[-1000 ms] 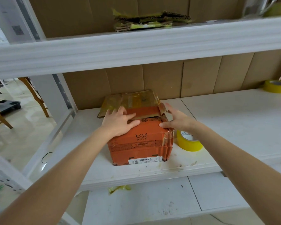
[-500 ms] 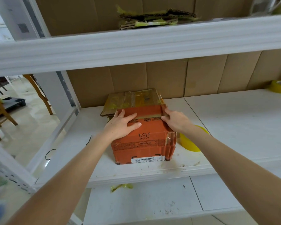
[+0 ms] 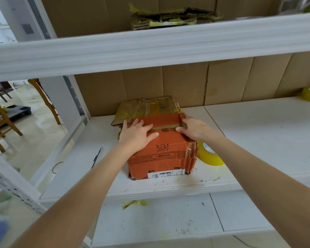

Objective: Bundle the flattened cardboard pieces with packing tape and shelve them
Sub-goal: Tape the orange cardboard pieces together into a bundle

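Together, my left hand (image 3: 138, 135) pressed flat-fingered on the orange cardboard bundle (image 3: 161, 158) (already on the shelf (image 3: 258, 140)) while my right hand (image 3: 193, 130) gripped its far-right edge.

Single head-worn wide-angle view, looking forward and down from close range onto the middle shelf (image 3: 258, 140), upper shelf (image 3: 150, 51) crossing the top, lower shelf (image 3: 168, 221) beneath, floor (image 3: 34, 136) visible at left
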The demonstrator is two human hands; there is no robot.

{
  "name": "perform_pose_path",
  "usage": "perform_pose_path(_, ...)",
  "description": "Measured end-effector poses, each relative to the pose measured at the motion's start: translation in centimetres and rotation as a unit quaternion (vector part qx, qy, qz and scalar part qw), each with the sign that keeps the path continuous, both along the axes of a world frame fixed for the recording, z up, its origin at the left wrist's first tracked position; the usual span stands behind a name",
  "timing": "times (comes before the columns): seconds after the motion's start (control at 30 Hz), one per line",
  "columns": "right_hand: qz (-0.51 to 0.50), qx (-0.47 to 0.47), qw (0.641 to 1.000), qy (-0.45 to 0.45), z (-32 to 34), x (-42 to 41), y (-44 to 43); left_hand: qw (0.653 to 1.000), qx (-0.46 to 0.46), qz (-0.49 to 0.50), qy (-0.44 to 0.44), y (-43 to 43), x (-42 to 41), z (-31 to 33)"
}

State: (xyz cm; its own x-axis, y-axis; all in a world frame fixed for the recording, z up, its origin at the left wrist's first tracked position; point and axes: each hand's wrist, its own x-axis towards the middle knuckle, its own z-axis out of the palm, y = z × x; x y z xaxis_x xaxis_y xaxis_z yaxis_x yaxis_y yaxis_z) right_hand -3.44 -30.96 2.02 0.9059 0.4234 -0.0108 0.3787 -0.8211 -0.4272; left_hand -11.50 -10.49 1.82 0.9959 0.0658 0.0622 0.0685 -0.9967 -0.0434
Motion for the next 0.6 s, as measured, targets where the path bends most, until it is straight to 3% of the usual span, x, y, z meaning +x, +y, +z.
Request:
perform_pose_path(0.27,-0.041,-0.046,0.997,-0.041,-0.3,-1.0,0.4,0.998,-0.048,-0.040,0.031,-1.2,-0.9,-0.5)
perform_pose_path(0.37,-0.006,0.018,1.000,-0.003,0.8,-0.8,-0.8,0.997,-0.047,-0.050,0.032,-1.1,-1.0,-0.4)
perform_pose_path(0.47,-0.076,0.078,0.994,-0.019,0.9,0.3,-4.1,0.997,-0.037,-0.054,0.030,-1.0,-1.0,-0.5)
perform_pose_path(0.6,-0.135,-0.150,0.977,0.061,-2.9,-0.2,-7.0,0.998,-0.030,-0.055,0.025,-1.0,-1.0,-0.5)
